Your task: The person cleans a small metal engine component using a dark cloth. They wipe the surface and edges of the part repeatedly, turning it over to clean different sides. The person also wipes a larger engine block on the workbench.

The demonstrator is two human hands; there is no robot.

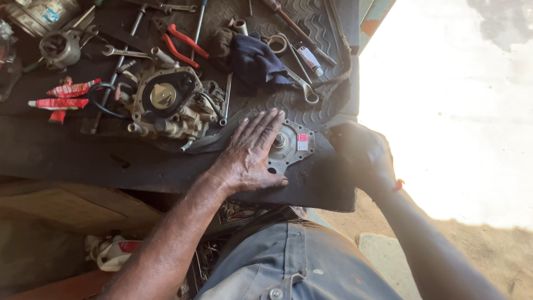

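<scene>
My left hand [251, 153] lies flat with fingers spread on a grey metal cover plate [292, 145] that has a central bolt and a small red sticker. The plate rests on a dark rubber mat [311, 183] near the bench's right edge. My right hand [361, 154] is curled at the plate's right side, dark against the glare; whether it holds something small cannot be made out. A carburettor-like metal assembly [166, 105] with a brass cap sits to the left of my left hand.
Red-handled pliers [183, 44], spanners [125, 53], a screwdriver [294, 28], a dark blue rag [255, 61], red tubes [61, 103] and another metal part [58, 49] lie across the bench. Bright sunlit ground lies to the right. A drawer of small parts [239, 211] sits below.
</scene>
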